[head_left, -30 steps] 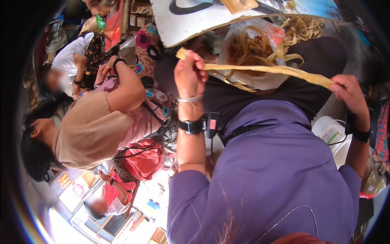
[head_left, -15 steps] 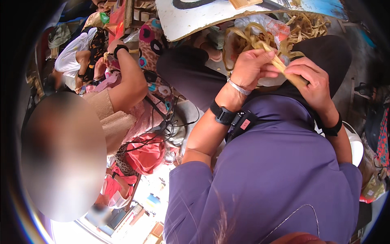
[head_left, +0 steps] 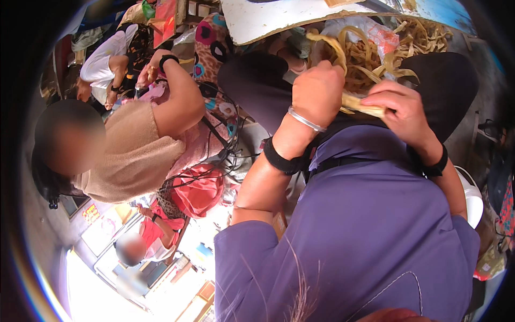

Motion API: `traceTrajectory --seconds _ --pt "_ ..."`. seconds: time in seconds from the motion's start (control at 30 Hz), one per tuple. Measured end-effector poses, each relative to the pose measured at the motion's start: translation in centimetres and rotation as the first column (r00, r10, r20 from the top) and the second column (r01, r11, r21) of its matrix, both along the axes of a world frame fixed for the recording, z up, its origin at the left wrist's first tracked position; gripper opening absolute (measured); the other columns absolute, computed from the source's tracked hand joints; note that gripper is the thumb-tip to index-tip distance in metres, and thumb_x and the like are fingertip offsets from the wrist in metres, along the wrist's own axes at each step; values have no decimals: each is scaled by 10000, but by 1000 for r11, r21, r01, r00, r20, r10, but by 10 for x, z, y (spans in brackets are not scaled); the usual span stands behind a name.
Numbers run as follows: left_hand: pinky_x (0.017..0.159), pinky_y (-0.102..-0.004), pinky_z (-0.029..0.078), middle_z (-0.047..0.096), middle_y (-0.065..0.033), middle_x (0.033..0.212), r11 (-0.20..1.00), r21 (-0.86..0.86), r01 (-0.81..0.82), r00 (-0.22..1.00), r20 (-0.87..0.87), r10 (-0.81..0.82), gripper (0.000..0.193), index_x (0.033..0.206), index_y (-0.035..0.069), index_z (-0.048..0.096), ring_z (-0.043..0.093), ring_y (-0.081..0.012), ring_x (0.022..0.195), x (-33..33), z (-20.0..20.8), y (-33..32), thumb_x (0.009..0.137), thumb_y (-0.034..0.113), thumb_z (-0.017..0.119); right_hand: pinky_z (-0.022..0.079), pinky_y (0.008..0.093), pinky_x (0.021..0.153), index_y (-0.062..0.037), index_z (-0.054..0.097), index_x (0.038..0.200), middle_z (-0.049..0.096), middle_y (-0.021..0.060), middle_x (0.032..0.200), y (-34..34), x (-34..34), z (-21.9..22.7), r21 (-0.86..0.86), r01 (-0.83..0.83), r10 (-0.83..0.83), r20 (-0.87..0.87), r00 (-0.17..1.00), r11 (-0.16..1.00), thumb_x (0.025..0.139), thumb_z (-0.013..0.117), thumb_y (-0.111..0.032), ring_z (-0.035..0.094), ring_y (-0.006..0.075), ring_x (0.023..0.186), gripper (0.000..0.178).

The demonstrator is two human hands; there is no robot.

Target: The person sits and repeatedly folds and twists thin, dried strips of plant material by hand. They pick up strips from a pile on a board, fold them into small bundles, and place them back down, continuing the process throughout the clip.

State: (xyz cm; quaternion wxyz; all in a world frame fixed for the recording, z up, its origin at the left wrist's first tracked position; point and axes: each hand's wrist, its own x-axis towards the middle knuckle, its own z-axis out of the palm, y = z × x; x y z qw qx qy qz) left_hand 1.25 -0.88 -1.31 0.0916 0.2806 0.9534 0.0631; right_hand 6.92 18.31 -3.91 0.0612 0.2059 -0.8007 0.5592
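Note:
Over my lap, both hands work a yellowish-tan, flat fibrous strip point(head_left: 350, 102), perhaps dried plant fibre. My left hand point(head_left: 320, 88) is closed in a fist on it, back of the hand uppermost, its fingertips hidden. A loop of the same material point(head_left: 339, 47) curves up beyond that fist. My right hand point(head_left: 396, 109) pinches the strip's near end between thumb and fingers. Just past my hands lies a pile of similar strips point(head_left: 421, 42), partly beside a clear plastic bag with orange markings point(head_left: 387, 44).
A white and blue board point(head_left: 300, 20) juts in above my knees. On my left sits a person in a tan top point(head_left: 131, 155), with dark cords point(head_left: 214, 166) and a red plastic bag point(head_left: 199, 190) close by. At my right side stands a white bucket point(head_left: 471, 198).
My left hand has rolled over from a finger pinch to a fist with its back up. The strip between my hands now lies flatter. The whole view has shifted slightly.

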Motion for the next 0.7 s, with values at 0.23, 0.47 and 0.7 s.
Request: traceTrajectory --seconds 0.23,0.47,0.7 --pt "694 -236 522 695 -61 824 669 579 -466 877 399 266 358 1087 25 691 647 -117 728 2 8 -41 731 -19 683 499 317 724 -61 694 881 635 83 913 -32 -8 -18 -30 -177 174 -63 983 984 700 626 64 633 244 867 230" --pt "657 -322 505 651 -84 848 673 729 -127 977 -27 213 325 954 52 636 603 -254 745 23 33 -10 665 -96 613 497 241 782 7 568 1068 624 37 1026 -38 -28 -1 -620 96 170 355 919 778 966 560 -127 607 98 903 169" --pt "672 -274 507 628 -65 844 513 835 -201 962 69 265 275 923 40 612 617 -179 727 35 31 3 686 -93 651 514 202 689 2 628 1017 641 27 914 -34 -22 9 -526 295 -42 439 898 798 883 689 -112 630 85 743 187"
